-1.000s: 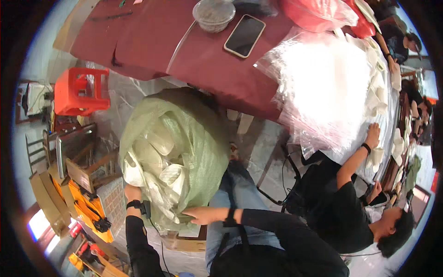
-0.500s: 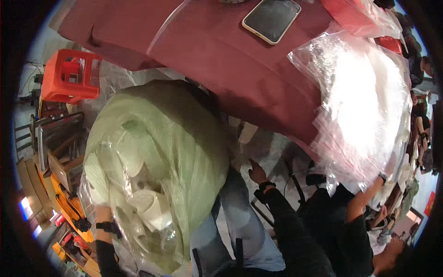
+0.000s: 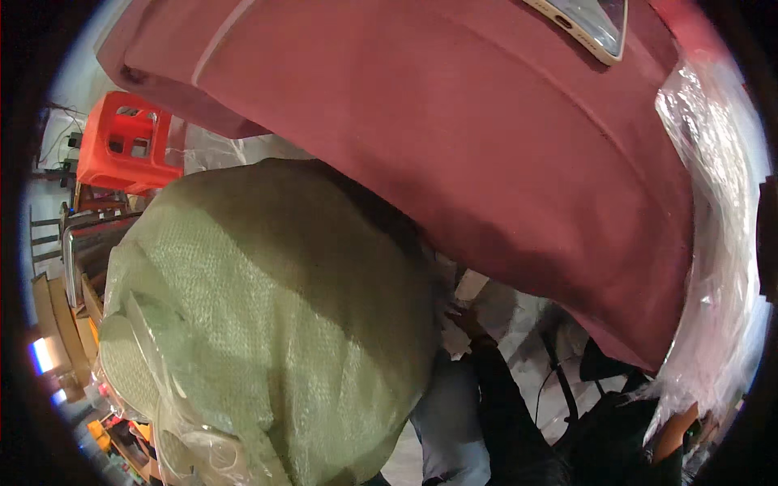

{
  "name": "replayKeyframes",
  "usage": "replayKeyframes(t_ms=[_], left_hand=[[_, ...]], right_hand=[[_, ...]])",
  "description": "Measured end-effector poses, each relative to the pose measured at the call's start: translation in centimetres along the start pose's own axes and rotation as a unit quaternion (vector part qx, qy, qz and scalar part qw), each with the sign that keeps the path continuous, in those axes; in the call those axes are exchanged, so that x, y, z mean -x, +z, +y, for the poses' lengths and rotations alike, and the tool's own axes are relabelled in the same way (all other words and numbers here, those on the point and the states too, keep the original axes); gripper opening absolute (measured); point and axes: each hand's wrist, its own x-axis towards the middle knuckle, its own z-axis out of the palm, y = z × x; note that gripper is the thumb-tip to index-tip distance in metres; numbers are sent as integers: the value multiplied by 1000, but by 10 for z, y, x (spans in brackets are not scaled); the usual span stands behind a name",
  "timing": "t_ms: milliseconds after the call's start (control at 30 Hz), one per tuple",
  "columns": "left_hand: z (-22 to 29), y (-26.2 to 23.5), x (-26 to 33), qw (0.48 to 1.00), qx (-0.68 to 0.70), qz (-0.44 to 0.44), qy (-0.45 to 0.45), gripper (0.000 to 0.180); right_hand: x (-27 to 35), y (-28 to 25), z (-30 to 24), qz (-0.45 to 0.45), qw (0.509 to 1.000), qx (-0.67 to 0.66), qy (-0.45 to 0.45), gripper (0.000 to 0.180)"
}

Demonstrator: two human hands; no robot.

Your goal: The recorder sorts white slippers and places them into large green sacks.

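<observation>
A large green woven sack [image 3: 308, 308] bulges in front of me, its mouth toward the lower left. At that mouth, clear plastic [image 3: 174, 405] and pale rounded pieces [image 3: 128, 368] with a woven-looking surface show; their kind is unclear. My right hand [image 3: 472, 326] is beside the sack's right side, below the table edge. Its fingers stretch toward the sack and appear to hold nothing; whether they touch it I cannot tell. My left hand is out of view.
A table with a dark red cloth [image 3: 454, 138] spans the top, bearing a phone [image 3: 587, 28] and clear plastic bags [image 3: 717, 211]. A red plastic stool [image 3: 126, 146] stands at the left. Another person's forearm [image 3: 674, 429] is at the lower right, near the bags.
The view has shifted, and the sack fills more of it, its mouth now lower left. My left hand has gone out of view. My right hand appears lower and closer to the sack.
</observation>
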Motion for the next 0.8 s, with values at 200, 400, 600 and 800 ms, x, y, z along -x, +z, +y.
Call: replayKeyframes(t_ms=[200, 400, 600, 800], left_hand=[[19, 6, -18, 1000, -14, -23, 7, 24], [4, 5, 22, 996, -37, -79, -9, 23], [5, -27, 49, 991, -52, -122, 1, 23], [-37, -153, 104, 984, -101, -141, -36, 23]], right_hand=[[-31, 23, 81, 149, 952, 237, -124, 38], [70, -59, -19, 141, 969, 40, 200, 45], [152, -132, -158, 262, 936, -122, 201, 39], [254, -167, -166, 268, 949, 147, 74, 15]])
